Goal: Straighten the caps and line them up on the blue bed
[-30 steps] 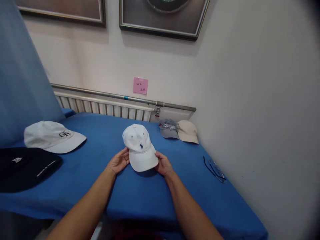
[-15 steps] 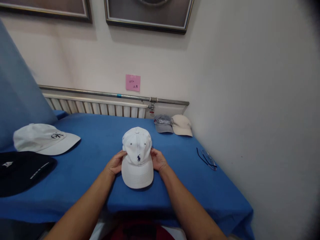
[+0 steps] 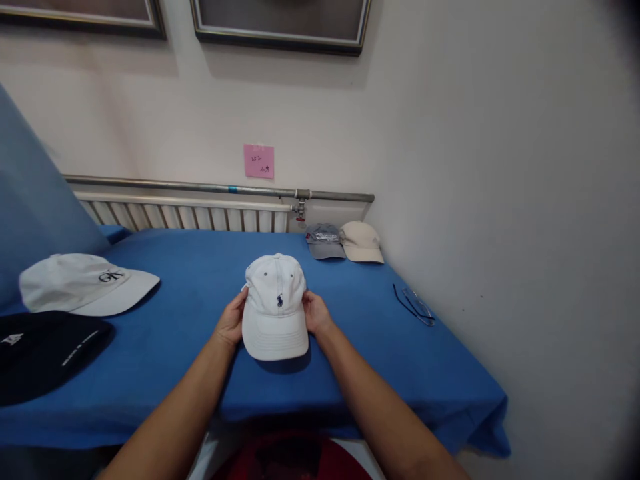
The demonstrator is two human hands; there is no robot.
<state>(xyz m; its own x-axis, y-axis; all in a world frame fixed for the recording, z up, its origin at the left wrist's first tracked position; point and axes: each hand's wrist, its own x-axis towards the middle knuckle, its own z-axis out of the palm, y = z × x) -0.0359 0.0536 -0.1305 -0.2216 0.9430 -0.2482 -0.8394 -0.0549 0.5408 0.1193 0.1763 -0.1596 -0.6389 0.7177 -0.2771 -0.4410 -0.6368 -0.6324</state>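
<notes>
White cotton, by the look of it, makes up the cap (image 3: 276, 308) in the middle of the frame, its brim facing the person and a small dark figure stitched on its front. From where I stand, the left hand (image 3: 233, 319) closes on one side of it and the right hand (image 3: 316, 313) closes on the other, so the cap is pinched between them; the fingertips behind it are hidden. There is a shadow under the brim, though I can't tell whether the back of the cap rests on the blue cloth (image 3: 190, 267) or sits clear of it.

The crown seems to me the weak point. It looks soft, and if both hands press inward too hard, the sides could cave and the front could crease. If one hand lets go ahead of the other, the cap would probably tip or twist toward the looser side. The table's front edge runs just below, low in the frame, so a slip toward the person might drop it over.

A wide swing leftward could knock the lettered cap (image 3: 83, 285) or the black cap (image 3: 47, 353) at the left of the frame. Over to the right, the glasses (image 3: 420, 307) lie near the wall, and a careless forearm might bend their thin arms.
</notes>
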